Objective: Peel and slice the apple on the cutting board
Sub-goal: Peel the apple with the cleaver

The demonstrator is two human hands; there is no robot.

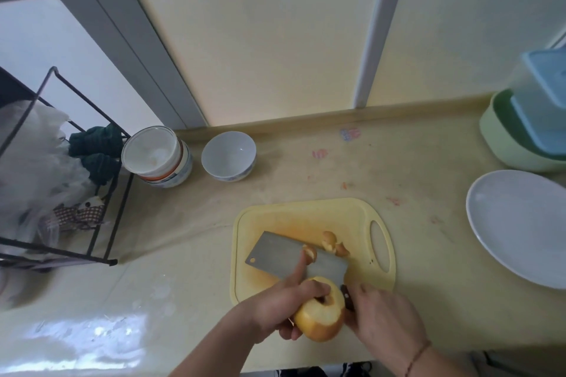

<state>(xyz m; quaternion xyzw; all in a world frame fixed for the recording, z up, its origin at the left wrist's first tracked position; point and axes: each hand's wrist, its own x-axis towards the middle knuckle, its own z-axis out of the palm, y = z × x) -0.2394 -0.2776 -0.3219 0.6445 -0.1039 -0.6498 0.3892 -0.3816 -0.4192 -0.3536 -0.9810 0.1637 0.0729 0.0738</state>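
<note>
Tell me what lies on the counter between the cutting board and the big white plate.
Between the cutting board and the white plate, the head view shows only bare counter with faint reddish stains.

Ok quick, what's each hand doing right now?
Left hand: grip around the half-peeled apple, forefinger on the blade.
Right hand: grip on the cleaver handle.
</note>
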